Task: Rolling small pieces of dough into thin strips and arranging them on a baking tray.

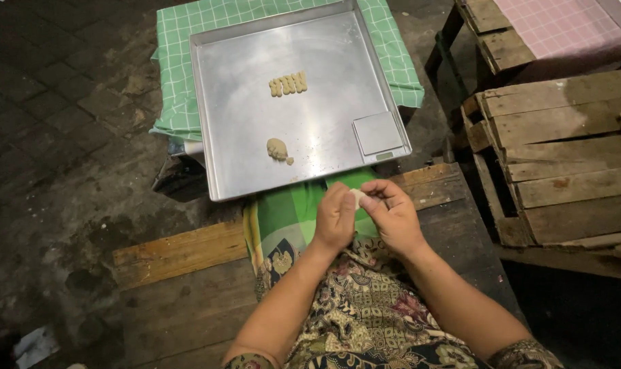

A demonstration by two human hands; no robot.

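Dark stone paving lies under the wooden bench (187, 273) where I sit. My left hand (335, 219) and right hand (391, 215) meet over my lap, fingertips of both pinching one small pale piece of dough (358, 197) between them. Just beyond, a square metal tray (242, 137) rests on a green checked cloth (180, 55). On it sit a dough lump (277, 149), a row of shaped dough pieces (288, 85) and a small grey square scale (378, 133) in the near right corner. Weathered wooden crates (563, 157) stand to my right.
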